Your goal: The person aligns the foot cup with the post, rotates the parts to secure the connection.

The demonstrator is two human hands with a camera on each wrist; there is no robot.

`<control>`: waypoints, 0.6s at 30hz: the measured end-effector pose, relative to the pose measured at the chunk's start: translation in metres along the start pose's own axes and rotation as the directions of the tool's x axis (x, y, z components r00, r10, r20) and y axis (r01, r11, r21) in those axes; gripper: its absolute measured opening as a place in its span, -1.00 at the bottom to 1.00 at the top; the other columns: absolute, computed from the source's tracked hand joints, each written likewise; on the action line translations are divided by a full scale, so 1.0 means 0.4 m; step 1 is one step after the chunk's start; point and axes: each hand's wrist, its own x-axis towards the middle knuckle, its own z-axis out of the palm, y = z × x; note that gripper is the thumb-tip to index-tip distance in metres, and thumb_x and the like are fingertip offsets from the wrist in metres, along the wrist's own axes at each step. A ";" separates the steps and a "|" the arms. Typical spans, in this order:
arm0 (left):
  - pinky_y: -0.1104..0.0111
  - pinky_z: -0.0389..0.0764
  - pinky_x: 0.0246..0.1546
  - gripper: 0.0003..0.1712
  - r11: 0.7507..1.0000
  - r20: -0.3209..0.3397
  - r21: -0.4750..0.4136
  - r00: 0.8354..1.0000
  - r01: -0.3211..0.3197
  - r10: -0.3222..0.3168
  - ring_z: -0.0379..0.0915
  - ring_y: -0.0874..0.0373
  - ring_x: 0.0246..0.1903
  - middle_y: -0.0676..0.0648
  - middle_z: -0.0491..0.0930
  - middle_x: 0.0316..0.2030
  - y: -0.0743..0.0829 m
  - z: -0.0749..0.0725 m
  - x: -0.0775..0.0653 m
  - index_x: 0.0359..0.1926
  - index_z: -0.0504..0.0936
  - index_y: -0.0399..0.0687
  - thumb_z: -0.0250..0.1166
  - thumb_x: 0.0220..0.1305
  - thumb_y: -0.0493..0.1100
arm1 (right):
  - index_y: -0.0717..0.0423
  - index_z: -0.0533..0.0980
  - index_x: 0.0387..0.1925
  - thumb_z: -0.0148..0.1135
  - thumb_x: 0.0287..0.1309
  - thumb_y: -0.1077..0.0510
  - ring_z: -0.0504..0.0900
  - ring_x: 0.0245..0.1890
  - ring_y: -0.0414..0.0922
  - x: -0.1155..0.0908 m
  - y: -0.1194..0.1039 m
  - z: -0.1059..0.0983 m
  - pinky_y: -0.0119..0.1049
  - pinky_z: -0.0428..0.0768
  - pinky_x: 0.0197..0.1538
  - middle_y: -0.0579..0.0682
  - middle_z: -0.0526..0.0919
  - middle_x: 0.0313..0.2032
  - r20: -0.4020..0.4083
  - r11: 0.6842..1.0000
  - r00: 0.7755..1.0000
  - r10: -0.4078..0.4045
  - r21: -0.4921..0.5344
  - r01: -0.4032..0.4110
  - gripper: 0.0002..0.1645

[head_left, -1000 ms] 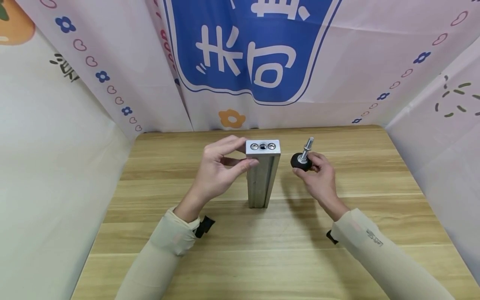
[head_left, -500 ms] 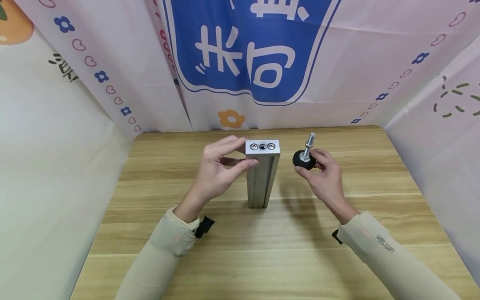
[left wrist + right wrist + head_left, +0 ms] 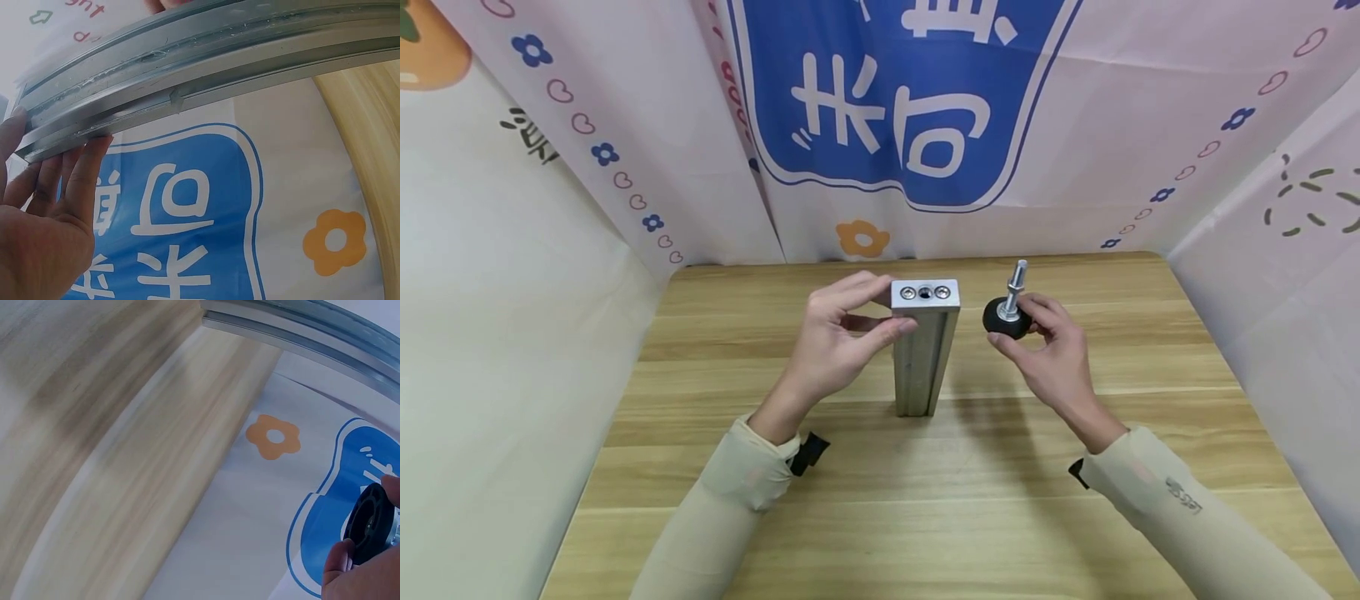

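A silver aluminium extrusion profile (image 3: 917,358) stands upright on the wooden table. Its top end plate carries two screws with a hole between them. My left hand (image 3: 838,337) grips the profile near its top, thumb on the front and fingers behind; in the left wrist view the fingers (image 3: 81,181) lie along its edge. To the right of the profile, my right hand (image 3: 1056,350) pinches a levelling foot (image 3: 1007,318) by its round black base. The foot's threaded stud, with a nut on it, points up. In the right wrist view the underside of the black base (image 3: 369,525) shows.
The wooden table (image 3: 880,517) runs up to a printed cloth backdrop (image 3: 1075,167) with a blue sign and an orange flower. White cloth walls (image 3: 512,333) rise on the left and right. The profile's shadow and the right hand's shadow fall on the table.
My right hand has shifted slightly to the right with the levelling foot, and the stud has tipped more upright. My left hand and the profile have stayed in place.
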 end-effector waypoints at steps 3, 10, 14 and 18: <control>0.28 0.88 -0.18 -0.52 1.000 -0.002 0.004 1.000 0.002 -0.002 0.68 0.29 -0.10 -0.32 0.74 -0.09 0.001 0.002 0.000 0.15 0.69 -0.45 0.50 0.17 -0.50 | 0.43 0.58 0.24 0.54 0.07 0.40 0.54 0.00 -0.29 -0.001 -0.008 -0.006 -0.75 0.54 -0.02 0.25 0.60 0.25 -0.006 1.000 1.000 -0.013 0.000 0.013 -0.34; 0.22 0.89 -0.18 -0.51 1.000 -0.002 0.008 1.000 0.007 -0.007 0.69 0.28 -0.10 -0.31 0.74 -0.09 0.000 0.002 -0.002 0.16 0.69 -0.44 0.50 0.18 -0.49 | 0.44 0.59 0.21 0.55 0.04 0.42 0.55 -0.03 -0.33 0.000 -0.020 -0.012 -0.73 0.55 -0.04 0.27 0.61 0.22 -0.018 0.998 0.998 -0.058 0.020 0.058 -0.35; 0.21 0.89 -0.18 -0.51 1.000 -0.002 0.015 1.000 0.011 -0.011 0.69 0.26 -0.10 -0.30 0.74 -0.08 0.000 0.002 -0.003 0.17 0.69 -0.42 0.50 0.19 -0.48 | 0.43 0.60 0.20 0.56 0.02 0.44 0.56 -0.04 -0.33 0.003 -0.028 -0.021 -0.72 0.57 -0.06 0.28 0.63 0.20 -0.020 0.996 0.996 -0.088 0.025 0.088 -0.36; 0.22 0.89 -0.17 -0.51 1.000 -0.002 0.019 1.000 0.020 -0.020 0.68 0.26 -0.11 -0.29 0.74 -0.08 0.000 0.002 -0.004 0.17 0.69 -0.41 0.50 0.19 -0.47 | 0.41 0.64 0.15 0.57 0.01 0.44 0.57 -0.06 -0.31 0.003 -0.040 -0.028 -0.69 0.57 -0.06 0.25 0.64 0.18 -0.015 0.995 0.995 -0.099 0.029 0.100 -0.40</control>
